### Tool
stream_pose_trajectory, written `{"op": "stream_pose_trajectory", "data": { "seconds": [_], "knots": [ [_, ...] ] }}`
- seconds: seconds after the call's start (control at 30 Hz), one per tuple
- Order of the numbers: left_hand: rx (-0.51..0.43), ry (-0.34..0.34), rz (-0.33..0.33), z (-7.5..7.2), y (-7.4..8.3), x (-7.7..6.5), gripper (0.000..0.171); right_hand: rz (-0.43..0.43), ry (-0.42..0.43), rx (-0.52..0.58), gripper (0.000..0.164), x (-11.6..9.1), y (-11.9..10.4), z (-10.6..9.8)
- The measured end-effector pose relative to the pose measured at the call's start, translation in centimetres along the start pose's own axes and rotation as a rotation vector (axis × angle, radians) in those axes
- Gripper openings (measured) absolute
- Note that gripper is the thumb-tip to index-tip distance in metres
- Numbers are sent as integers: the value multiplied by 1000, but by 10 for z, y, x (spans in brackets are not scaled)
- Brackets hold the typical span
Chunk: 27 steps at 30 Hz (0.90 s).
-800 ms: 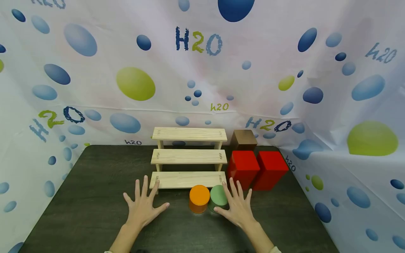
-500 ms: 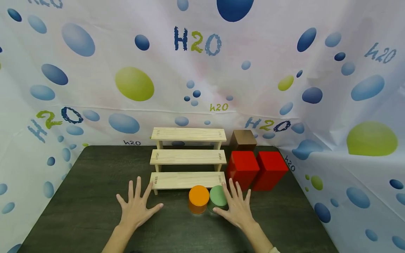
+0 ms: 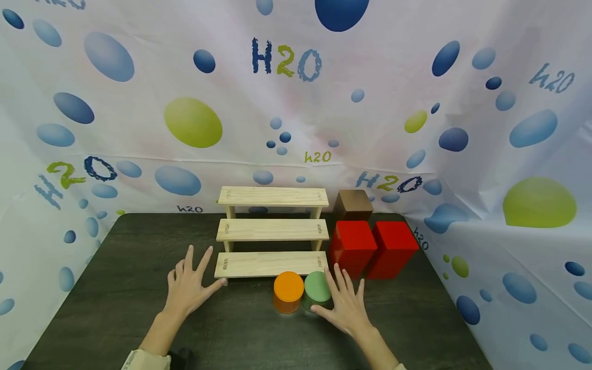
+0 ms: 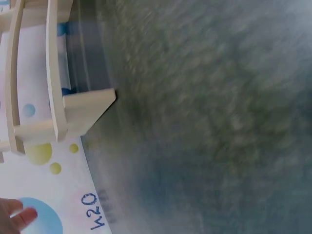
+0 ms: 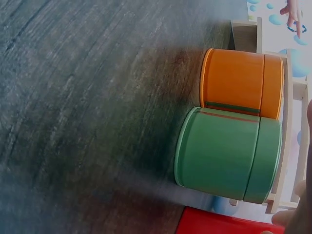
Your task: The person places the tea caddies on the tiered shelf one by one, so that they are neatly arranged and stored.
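My left hand (image 3: 185, 289) hovers left of the wooden rack with fingers spread and nothing held; in the left wrist view only some fingertips (image 4: 24, 218) show at the lower left. Fingers apart, my right hand (image 3: 346, 306) is beside the green tin (image 3: 317, 289), near its right side, not gripping it; whether it touches the tin I cannot tell. An orange tin (image 3: 288, 292) stands upright against the green one's left side. Both lidded tins (image 5: 226, 153) fill the middle of the right wrist view. Behind them rises the three-step wooden rack (image 3: 270, 263).
Two red boxes (image 3: 353, 246) stand side by side to the right of the rack. A brown box (image 3: 353, 203) is behind them at the table's back edge. The dark table (image 3: 115, 288) meets a curtain (image 3: 296, 118) with coloured dots at the back and sides.
My left hand has moved left, away from the tins, and turned somewhat. My right hand stays beside the green tin. The head view has shifted slightly.
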<state>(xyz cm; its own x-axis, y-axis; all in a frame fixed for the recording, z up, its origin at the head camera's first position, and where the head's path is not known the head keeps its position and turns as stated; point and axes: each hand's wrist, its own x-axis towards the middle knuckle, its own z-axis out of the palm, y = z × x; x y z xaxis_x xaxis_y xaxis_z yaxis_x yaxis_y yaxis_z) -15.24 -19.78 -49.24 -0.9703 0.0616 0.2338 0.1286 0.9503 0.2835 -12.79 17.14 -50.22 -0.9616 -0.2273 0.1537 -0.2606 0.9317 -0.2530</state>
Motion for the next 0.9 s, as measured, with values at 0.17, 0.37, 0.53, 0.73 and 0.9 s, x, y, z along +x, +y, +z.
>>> {"op": "stream_pose_trajectory", "data": {
  "seconds": [0.17, 0.37, 0.53, 0.73, 0.9],
  "knots": [
    [-96, 56, 45, -3, -12, 14, 87, 14, 15, 63, 93, 0, 0, 3],
    [-138, 98, 125, 3, -26, 32, 94, 20, 68, 150, 92, 0, 2, 6],
    [-140, 132, 202, 11, -33, 40, 99, 47, 70, 231, 92, -2, 6, 10],
    [-146, 139, 189, 18, -36, 46, 99, 77, 85, 351, 94, -5, 9, 16],
    [-130, 136, 179, 23, -37, 51, 94, 90, 96, 418, 96, -6, 10, 20]
  ]
}}
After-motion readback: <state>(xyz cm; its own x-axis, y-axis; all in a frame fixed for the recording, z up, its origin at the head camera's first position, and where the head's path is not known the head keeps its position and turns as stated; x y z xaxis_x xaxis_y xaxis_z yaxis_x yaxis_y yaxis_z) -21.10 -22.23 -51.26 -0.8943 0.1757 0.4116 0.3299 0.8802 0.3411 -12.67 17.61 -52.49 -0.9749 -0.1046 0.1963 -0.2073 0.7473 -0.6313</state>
